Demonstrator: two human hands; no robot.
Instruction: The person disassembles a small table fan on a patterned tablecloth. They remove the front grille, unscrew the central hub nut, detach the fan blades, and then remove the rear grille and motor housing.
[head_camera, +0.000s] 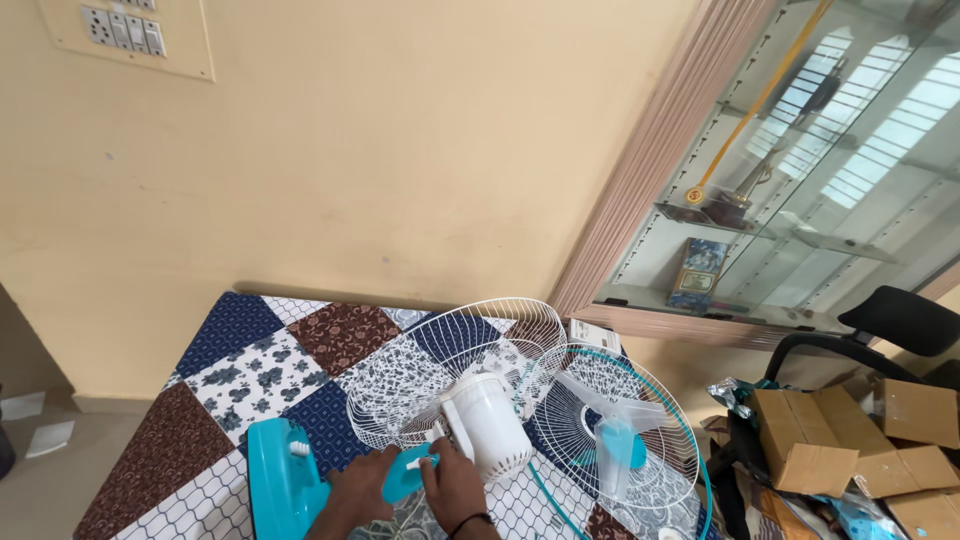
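A white fan motor housing (490, 420) lies on its side on a patchwork-covered table (250, 360), with a white wire guard (455, 350) attached behind it. My left hand (355, 490) and my right hand (455, 485) both hold a small teal part (408, 472) just in front of the motor. A teal fan base (283, 478) lies left of my left hand. To the right rest a second wire guard with a teal rim (655, 400) and a translucent fan blade with a teal hub (615, 445).
A beige wall with a switch panel (125, 30) rises behind the table. A glass cabinet (800, 180) stands at the right. Cardboard boxes (850, 440) and a black office chair (880, 330) crowd the floor at the lower right.
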